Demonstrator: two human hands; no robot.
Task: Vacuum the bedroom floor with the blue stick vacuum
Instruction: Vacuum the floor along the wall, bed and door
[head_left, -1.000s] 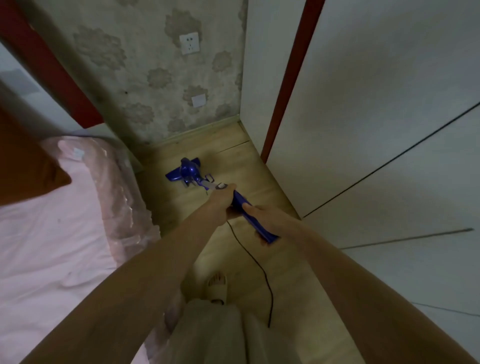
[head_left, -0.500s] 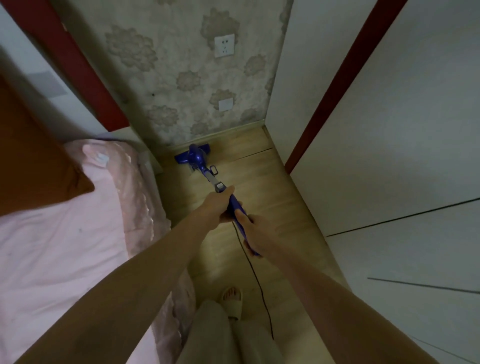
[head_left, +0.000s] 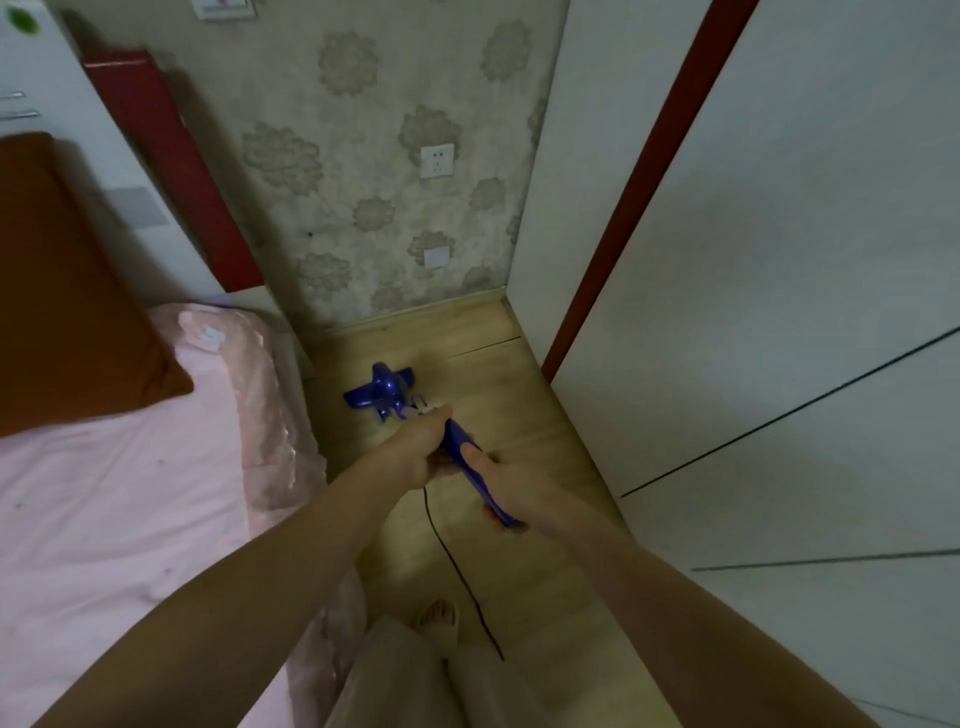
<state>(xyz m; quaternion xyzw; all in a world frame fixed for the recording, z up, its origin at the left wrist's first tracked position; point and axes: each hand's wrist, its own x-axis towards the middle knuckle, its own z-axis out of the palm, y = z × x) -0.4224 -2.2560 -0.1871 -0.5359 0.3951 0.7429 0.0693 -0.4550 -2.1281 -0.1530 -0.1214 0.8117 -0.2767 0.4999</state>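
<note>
- The left hand (head_left: 415, 457) and right hand (head_left: 506, 475) each have fingers wrapped round the vacuum (head_left: 387, 392) handle.
- Vacuum head sits on the floor (head_left: 519, 571) beside the bed (head_left: 130, 493); keep it flat, strokes slow.

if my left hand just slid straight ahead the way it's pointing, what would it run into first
Probably the vacuum's blue floor head, just ahead of your left hand along the stick. Beyond it lies bare floor, then the wallpapered wall. Depth is hard to judge.
</note>
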